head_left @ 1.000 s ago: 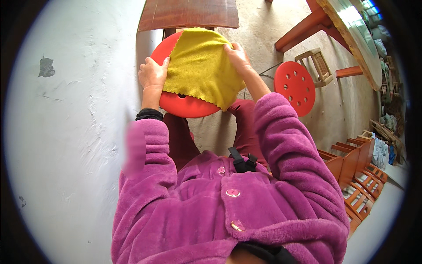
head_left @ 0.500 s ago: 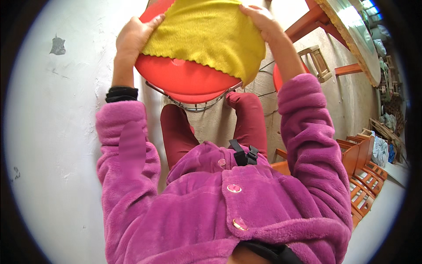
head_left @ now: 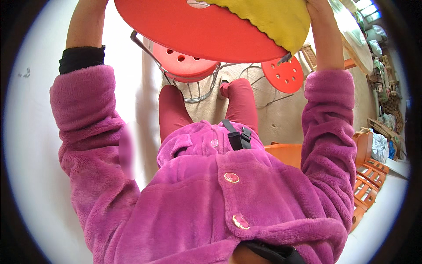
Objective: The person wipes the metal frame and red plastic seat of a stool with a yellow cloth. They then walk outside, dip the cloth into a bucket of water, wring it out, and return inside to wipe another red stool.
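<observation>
A large red round stool seat [head_left: 189, 33] is raised between my arms near the upper edge, tilted, with a pale round hole in it. Across its right part lies a yellow cloth [head_left: 277, 22] with a wavy edge. My left hand [head_left: 102, 1] is at the seat's left side, its fingers cut off by the frame. At the right, my right hand [head_left: 313, 3] is against the cloth over the seat's rim; its fingers are mostly out of view. Below the raised seat stands another red stool [head_left: 184, 66] with holes in its top and a metal frame, between my knees.
To the right is a smaller red stool [head_left: 283, 75] with holes and thin metal legs. A round table [head_left: 351, 39] stands beyond it. Orange-brown wooden chairs [head_left: 367, 185] line the right side, and a white wall [head_left: 35, 132] runs along my left.
The red seat and yellow cloth have come up and nearer, tilting, and uncover the holed stool beneath. Both my hands have moved up and apart, partly out of the frame.
</observation>
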{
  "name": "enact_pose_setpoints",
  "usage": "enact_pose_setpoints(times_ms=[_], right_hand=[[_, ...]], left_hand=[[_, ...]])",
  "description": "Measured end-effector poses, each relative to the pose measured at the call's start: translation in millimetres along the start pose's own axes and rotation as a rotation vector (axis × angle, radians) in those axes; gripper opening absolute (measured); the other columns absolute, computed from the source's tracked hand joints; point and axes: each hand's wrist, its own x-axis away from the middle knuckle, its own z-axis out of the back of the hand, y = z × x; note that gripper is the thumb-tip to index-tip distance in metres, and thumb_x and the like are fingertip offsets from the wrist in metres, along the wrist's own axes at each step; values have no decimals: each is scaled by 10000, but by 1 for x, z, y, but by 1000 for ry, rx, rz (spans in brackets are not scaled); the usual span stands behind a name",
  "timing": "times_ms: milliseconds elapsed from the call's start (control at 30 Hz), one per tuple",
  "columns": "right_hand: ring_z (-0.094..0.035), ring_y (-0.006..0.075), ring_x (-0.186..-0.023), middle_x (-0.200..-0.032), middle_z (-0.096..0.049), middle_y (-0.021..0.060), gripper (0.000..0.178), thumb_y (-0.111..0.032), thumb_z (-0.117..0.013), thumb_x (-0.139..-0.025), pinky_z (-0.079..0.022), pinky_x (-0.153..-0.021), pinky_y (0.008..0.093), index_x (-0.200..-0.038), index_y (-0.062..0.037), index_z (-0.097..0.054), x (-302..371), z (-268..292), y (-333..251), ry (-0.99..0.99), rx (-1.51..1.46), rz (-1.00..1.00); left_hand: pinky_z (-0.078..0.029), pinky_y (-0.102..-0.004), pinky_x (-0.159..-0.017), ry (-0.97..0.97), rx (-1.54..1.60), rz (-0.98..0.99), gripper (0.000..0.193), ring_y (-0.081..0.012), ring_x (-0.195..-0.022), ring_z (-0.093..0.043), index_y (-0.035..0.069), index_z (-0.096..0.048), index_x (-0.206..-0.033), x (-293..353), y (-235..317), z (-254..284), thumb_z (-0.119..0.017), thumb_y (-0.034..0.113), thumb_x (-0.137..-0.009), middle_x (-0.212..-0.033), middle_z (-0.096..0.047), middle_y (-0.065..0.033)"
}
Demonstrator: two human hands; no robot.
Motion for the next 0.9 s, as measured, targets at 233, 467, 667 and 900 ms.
enact_pose_setpoints(times_ms=[233, 467, 667, 900], right_hand=[[-656, 145, -881, -1022, -703, 82, 346, -295, -576, -971, -515, -784, 278, -1114, 7, -663, 116, 29, -43, 205, 5, 313], [-634, 144, -928, -1036, -672, 45, 391, -389, -510, -1012, -494, -827, 290, -1112, -33, -638, 196, 62, -8, 544, -60, 358], [-522, 113, -887, -954, -581, 21, 386, -390, -430, -1035, -430, -813, 297, -977, -44, -590, 258, 73, 108, 703, -57, 363], [-627, 197, -979, -1120, -627, 97, 485, -431, -320, -1017, -530, -824, 371, -1195, -42, -548, 339, 73, 215, 792, 330, 295]], left_hand=[[-562, -248, -614, 251, -207, -368, 540, -178, -638, -696, -81, -681, -978, 68, 79, -27, -779, 418, -795, -798, -721, -151], [-551, -364, -763, 319, -280, -458, 566, -289, -830, -701, 2, -654, -1086, 92, 72, -64, -785, 448, -764, -928, -718, -137], [-486, -406, -656, 325, -255, -779, 619, -291, -719, -625, 64, -651, -1054, 142, 6, -128, -821, 530, -684, -830, -644, -106], [-502, -346, -597, 179, -222, -825, 615, -250, -679, -608, 19, -614, -1047, 213, -39, -167, -870, 424, -662, -804, -615, -90]])
